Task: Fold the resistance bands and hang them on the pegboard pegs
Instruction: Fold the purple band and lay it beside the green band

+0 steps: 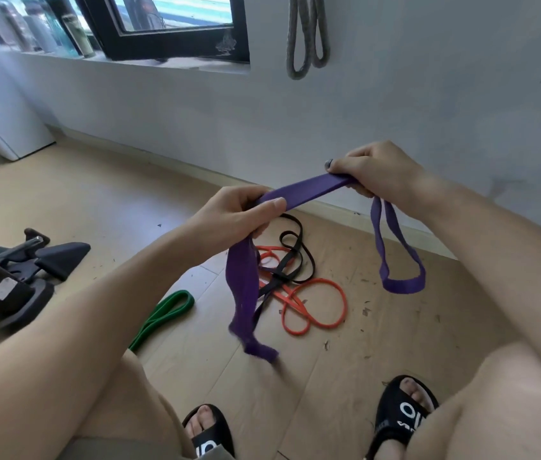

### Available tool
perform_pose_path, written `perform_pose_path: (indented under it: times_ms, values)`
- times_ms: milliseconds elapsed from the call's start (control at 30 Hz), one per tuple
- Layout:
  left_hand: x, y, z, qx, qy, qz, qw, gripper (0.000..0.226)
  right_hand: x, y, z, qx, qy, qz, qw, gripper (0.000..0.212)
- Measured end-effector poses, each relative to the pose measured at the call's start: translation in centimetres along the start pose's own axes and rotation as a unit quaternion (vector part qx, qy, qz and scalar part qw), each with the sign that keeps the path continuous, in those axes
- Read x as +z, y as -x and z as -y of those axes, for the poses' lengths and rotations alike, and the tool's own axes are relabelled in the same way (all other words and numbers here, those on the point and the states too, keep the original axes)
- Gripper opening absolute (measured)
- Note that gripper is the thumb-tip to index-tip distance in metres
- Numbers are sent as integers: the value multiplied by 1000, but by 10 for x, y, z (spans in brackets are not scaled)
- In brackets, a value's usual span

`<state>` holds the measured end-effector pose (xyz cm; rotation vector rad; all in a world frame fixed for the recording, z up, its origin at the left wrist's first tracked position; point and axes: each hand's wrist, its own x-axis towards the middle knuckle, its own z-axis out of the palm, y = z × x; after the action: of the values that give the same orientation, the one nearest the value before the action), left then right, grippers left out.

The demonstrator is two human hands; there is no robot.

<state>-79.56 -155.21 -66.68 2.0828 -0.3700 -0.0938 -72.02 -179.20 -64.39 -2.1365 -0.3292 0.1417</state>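
Head view shows you a light wooden floor [63,194] with small dark bits of dirt on it, and a white wall [428,94] at the far side. At the far left there is a window [176,24] with a dark frame, and bottles [76,34] stand on its sill. A grey band [307,38] hangs folded on the wall at the far right of the window. On the floor, between your arms, an orange band [312,307] and a black band [295,257] lie tangled together, and a green band [166,310] lies just left of them. Dark equipment [23,270] sits at the left. You hold the purple band [302,190] in the air, stretched flat between both hands. Your left hand [239,214] grips it with curled fingers and thumb on top; one loop hangs down below it, blurred. Your right hand [375,171] pinches the other part, and a second loop hangs under it. Your feet wear black slippers [402,416].
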Motion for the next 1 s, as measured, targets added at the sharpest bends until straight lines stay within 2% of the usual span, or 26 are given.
perform_pose_path:
  times_ms: [133, 267, 400, 500, 633, 767, 867, 1000]
  values:
    - [-4, 1, 4, -7, -16, 30, 999, 40, 1, 0, -3, 12, 16, 8, 1000, 38]
    - [-1, 1, 6, -26, -23, 47, 998, 28, 3, -3, -4, 13, 12, -5, 1000, 40]
    - [-5, 4, 2, -32, 9, 76, 997, 47, 5, -4, -4, 8, 2, -10, 1000, 42]
    - [-5, 7, -2, -31, 27, 85, 996, 36, 5, -5, -3, -2, 5, -11, 1000, 42]
    - [-8, 8, -1, -66, 164, 91, 980, 29, 4, -4, -3, -12, 9, -13, 1000, 40]
    - [-7, 7, 0, -69, 153, 89, 982, 28, 4, -3, 0, -22, 19, -12, 1000, 42]
    - [-6, 5, 0, -62, 185, 83, 977, 34, 2, -2, -1, -23, 20, -18, 999, 42]
    - [0, 6, -3, -61, 151, 99, 982, 20, 1, -2, -5, -15, 21, -24, 999, 41]
